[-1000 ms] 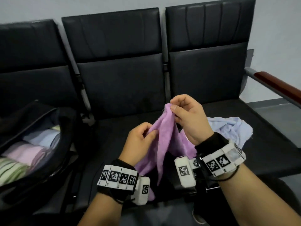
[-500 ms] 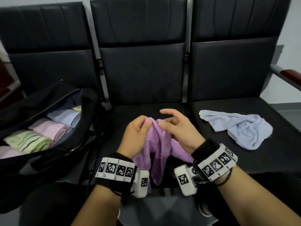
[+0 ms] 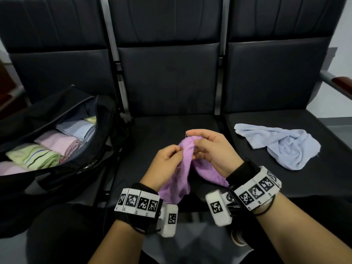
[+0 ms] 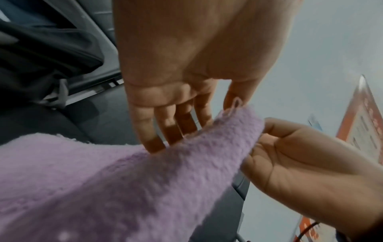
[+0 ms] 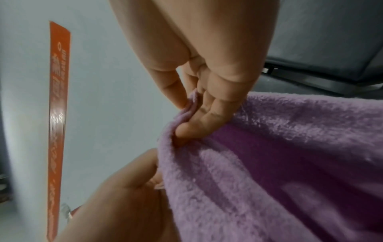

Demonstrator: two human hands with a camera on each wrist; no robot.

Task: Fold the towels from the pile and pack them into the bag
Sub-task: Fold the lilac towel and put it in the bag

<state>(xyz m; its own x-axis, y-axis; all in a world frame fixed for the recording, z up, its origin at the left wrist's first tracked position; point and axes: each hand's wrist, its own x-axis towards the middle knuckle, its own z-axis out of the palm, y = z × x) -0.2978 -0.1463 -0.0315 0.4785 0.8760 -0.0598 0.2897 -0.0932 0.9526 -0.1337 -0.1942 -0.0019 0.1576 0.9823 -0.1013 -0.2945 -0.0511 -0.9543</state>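
Observation:
A purple towel (image 3: pixel 183 168) hangs bunched between my hands over the middle seat. My left hand (image 3: pixel 180 151) pinches its top edge between thumb and fingers; the left wrist view shows that edge (image 4: pixel 232 124) against the fingertips. My right hand (image 3: pixel 192 139) pinches the same edge just to the right, with thumb and fingers (image 5: pixel 186 117) folded into the cloth (image 5: pixel 269 163). A crumpled light blue towel (image 3: pixel 280 145) lies on the right seat. The open black bag (image 3: pixel 80 164) on the left seat holds several folded towels (image 3: pixel 57 143).
The hands are over a row of black padded seats (image 3: pixel 167 130) with high backs. A wooden armrest (image 3: pixel 341 84) sticks out at the far right. My dark trouser leg (image 3: pixel 62 235) is at the bottom left, below the bag.
Both hands came down towards the seat with the purple towel and drew close together on its top edge. The view swung left, so more of the bag shows.

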